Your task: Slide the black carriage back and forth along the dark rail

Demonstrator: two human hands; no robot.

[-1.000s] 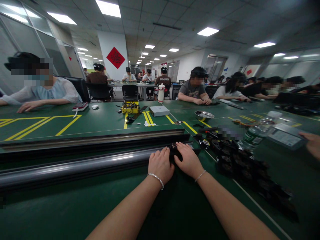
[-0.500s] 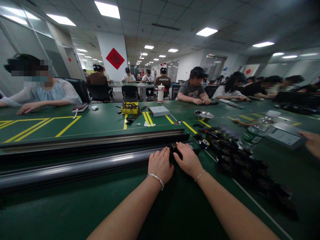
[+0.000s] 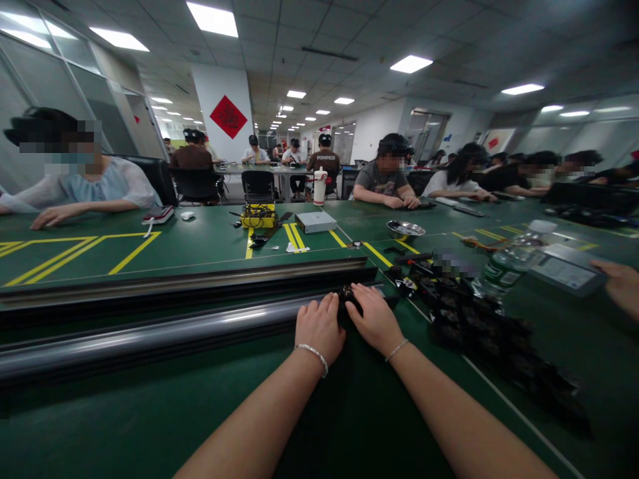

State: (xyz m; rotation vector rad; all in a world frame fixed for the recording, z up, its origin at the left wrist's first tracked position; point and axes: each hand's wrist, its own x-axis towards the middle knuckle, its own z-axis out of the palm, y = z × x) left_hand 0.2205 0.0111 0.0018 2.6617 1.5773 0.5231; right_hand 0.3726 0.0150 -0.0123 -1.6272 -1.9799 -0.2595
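Both my hands are together at the right end of a long, shiny grey metal bar on the green table. My left hand has its fingers close together and bent over the bar's end, against a small black part. From the other side my right hand curls its fingers onto the same part. Only the top of this part shows between my fingertips, with a brownish spot; its exact kind cannot be made out. My fingers and the dark shadow hide its lower side.
Behind the bar lies a long dark rail. To my right are several black parts in a heap, a water bottle and a grey metal box with another person's hand at it. A metal bowl stands farther back.
Almost nothing differs: my hands stay on the small black part, and the whole view has shifted very slightly.
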